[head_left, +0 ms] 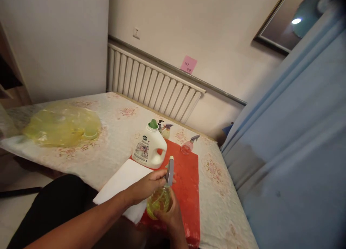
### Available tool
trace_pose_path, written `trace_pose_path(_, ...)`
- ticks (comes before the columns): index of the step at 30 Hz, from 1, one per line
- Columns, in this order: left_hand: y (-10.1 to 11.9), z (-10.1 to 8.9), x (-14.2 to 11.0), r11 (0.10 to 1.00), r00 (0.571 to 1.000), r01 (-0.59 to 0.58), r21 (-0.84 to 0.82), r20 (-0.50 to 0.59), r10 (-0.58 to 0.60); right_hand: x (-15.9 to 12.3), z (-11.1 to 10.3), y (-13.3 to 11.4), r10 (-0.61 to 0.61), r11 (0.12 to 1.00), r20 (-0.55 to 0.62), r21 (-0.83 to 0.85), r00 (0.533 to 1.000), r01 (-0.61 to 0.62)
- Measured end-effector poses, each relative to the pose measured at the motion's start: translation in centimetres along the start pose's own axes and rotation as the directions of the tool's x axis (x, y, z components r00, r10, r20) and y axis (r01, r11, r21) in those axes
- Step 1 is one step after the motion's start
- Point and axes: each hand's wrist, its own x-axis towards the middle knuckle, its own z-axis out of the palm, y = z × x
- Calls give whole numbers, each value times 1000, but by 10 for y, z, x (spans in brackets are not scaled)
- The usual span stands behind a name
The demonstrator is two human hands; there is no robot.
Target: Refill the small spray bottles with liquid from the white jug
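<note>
A clear spray bottle (pixel 158 203) with yellow liquid stands tilted near the front edge of a red mat (pixel 189 191). Its grey trigger head (pixel 170 172) points up. My left hand (pixel 151 184) is closed around that head. Lower down, my right hand (pixel 171 213) wraps the bottle's body. Just behind them is a white detergent jug (pixel 148 148) with a green cap (pixel 153 124) at its mouth. A folded white cloth (pixel 124 180) lies to the left, partly under my left forearm.
A pink spray bottle (pixel 187 147) stands at the mat's far right corner. Behind the jug are another spray bottle (pixel 166 132) and a dark pump top (pixel 160 123). A yellow plastic bag (pixel 65 123) lies on the left of the flowered tablecloth (pixel 127 112). Blue curtain (pixel 292 133) hangs at right.
</note>
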Motion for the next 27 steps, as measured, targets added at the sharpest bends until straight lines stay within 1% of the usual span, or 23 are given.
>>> trace_pose_path(2,0,0,2,999,1000,1,-39,5,-1,0,0,1,28,1000,14,0,1000,-28)
trace_pose_path(4,-2,3,4,998,1000,-21,-62,-21,19,0,0,2,48,999,17,-1,999,-48)
trace_pose_path(8,-8,10,8,994,987,-72,-85,-148,59,2,4,1,48,999,-23,2,999,-48)
trace_pose_path(12,-13,17,10,996,946,-89,18,-313,90,2,8,-2,43,998,-59,-49,997,-46)
trace_pose_path(14,-15,18,10,994,929,-84,64,-356,101,2,8,-3,48,996,-72,-73,996,-53)
trace_pose_path(15,-15,18,10,994,927,-83,75,-360,104,1,8,-3,50,995,-75,-81,996,-56)
trace_pose_path(17,-15,17,8,993,940,-90,82,-323,112,1,7,-3,46,995,-73,-83,996,-52)
trace_pose_path(20,-10,10,4,993,980,-92,71,-168,103,0,6,-5,38,997,-63,-60,997,-42)
trace_pose_path(22,-5,4,1,996,995,-68,50,-73,71,-1,5,-8,48,997,-64,-65,997,-52)
trace_pose_path(24,-2,0,-1,999,999,-41,31,-31,42,-2,6,-12,54,995,-80,-85,995,-61)
trace_pose_path(27,0,-2,1,1000,1000,-28,4,-12,28,-4,7,-15,53,994,-90,-91,995,-62)
